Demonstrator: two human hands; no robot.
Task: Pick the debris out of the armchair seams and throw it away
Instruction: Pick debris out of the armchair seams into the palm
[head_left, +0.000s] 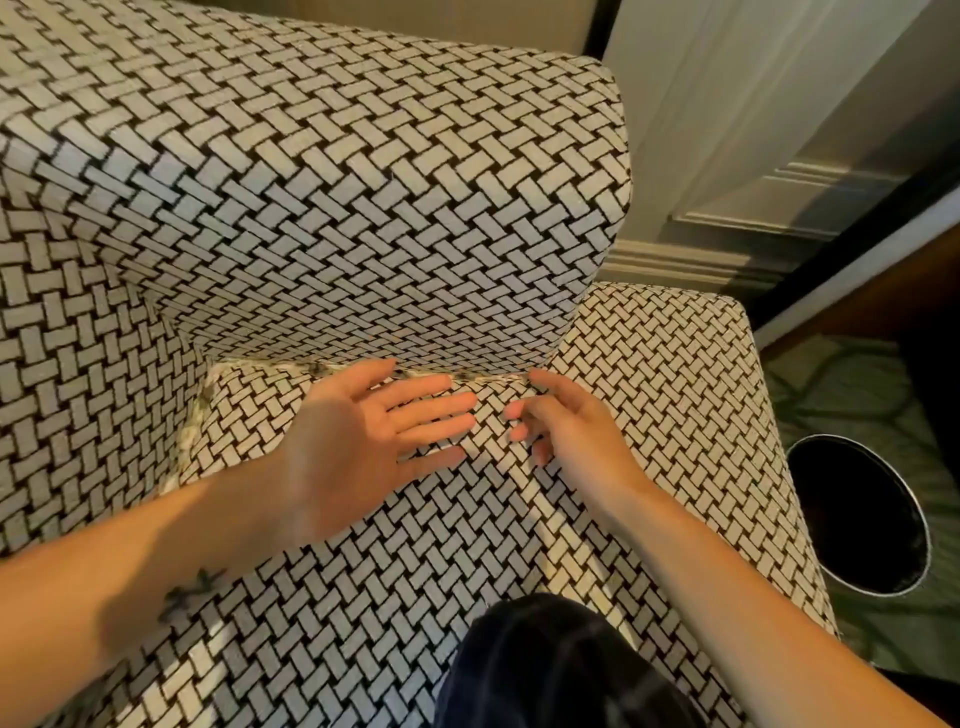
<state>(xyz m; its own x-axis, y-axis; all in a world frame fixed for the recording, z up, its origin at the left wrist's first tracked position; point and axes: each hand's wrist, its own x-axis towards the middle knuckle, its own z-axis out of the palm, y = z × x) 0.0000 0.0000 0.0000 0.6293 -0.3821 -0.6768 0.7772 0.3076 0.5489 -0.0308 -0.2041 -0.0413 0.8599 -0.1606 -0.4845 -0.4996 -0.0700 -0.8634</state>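
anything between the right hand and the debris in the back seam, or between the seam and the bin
Nothing visible. The right hand has a fingertip at the seam end, and debris lies exposed along it. The bin stands open on the floor just past the chair on its right side.

Pale debris (318, 370) along armchair seams (260, 365)

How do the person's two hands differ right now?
The left hand shows its palm, fingers straight; the right hand shows its back, fingers loosely curled. The left hand is nearer the seat's middle, the right hand nearer the bin. Both hover by the back seam, holding nothing visible.
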